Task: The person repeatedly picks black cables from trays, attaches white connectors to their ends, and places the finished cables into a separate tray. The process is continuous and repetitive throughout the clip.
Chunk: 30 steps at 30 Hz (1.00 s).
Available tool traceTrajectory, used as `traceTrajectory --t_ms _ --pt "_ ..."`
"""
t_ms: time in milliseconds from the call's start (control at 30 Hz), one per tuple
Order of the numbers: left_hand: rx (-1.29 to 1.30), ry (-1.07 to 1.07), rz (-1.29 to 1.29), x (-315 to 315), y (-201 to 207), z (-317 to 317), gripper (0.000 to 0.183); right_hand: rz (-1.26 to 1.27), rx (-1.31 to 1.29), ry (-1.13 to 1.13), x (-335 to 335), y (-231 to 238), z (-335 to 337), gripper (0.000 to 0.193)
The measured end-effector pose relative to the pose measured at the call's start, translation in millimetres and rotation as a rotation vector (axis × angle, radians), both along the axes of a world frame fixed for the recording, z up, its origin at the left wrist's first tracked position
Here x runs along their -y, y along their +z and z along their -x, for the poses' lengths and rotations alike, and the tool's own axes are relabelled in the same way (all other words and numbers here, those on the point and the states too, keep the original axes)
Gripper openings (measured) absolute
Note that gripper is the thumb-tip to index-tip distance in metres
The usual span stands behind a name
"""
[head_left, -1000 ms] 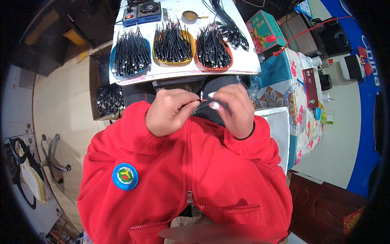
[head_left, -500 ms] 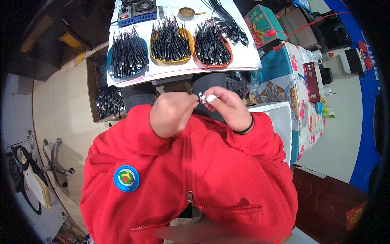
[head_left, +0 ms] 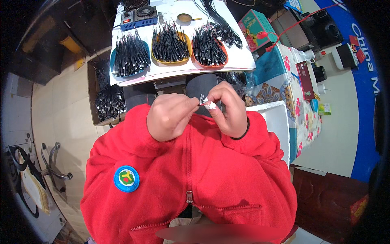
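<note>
In front of my chest, my left hand (head_left: 170, 116) is closed, its thumb and fingertips pinching a thin dark cable end; most of the cable is hidden by the hand. Fine pale and red wires (head_left: 202, 99) stick out past those fingertips. My right hand (head_left: 230, 109) meets it, with index finger and thumb curled together at the wires. White wrapping (head_left: 209, 105) covers a fingertip of this hand, and its wrist carries a dark band. Exactly which strands the right fingers grip is too small to tell.
Ahead on the white table (head_left: 203, 74), black cables fill a blue tray (head_left: 118, 73), a yellow tray (head_left: 172, 62) and an orange tray (head_left: 215, 66). Behind stand a blue heating device (head_left: 140, 20) and a small round pan (head_left: 185, 19). A box of cables (head_left: 109, 101) sits at left.
My right hand has turned, its index finger now more bent over the wires and its wrapped fingertip lower. My left hand has shifted slightly left and stays pinched. The view has moved a little.
</note>
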<state>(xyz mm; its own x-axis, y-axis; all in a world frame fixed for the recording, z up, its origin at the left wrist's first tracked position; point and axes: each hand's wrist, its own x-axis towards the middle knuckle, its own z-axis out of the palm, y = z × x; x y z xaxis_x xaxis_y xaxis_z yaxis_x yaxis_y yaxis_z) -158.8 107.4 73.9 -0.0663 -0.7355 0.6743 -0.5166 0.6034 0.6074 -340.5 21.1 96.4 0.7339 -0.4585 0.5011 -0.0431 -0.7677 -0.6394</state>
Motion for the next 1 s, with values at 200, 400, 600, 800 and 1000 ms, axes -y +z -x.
traceTrajectory --t_ms 200,400,600,800,1000 --pt "0.224 0.017 0.14 -6 -2 -10 0.023 -0.678 -0.058 -0.053 -19 -6 -7 0.008" --pt "-0.431 -0.324 -0.356 -14 -5 -33 0.011 -0.245 -0.127 0.096 -8 19 -10 0.018" --pt "-0.7 -0.471 -0.535 -18 -11 -40 0.012 0.12 -0.042 0.24 -1 18 -36 0.03" --pt "-0.843 -0.388 -0.617 -29 -16 -46 0.015 0.026 -0.016 0.271 2 7 -44 0.022" --pt "-1.219 -0.547 -0.539 -20 -26 -41 0.014 -0.375 0.051 0.038 23 -8 -40 0.019"
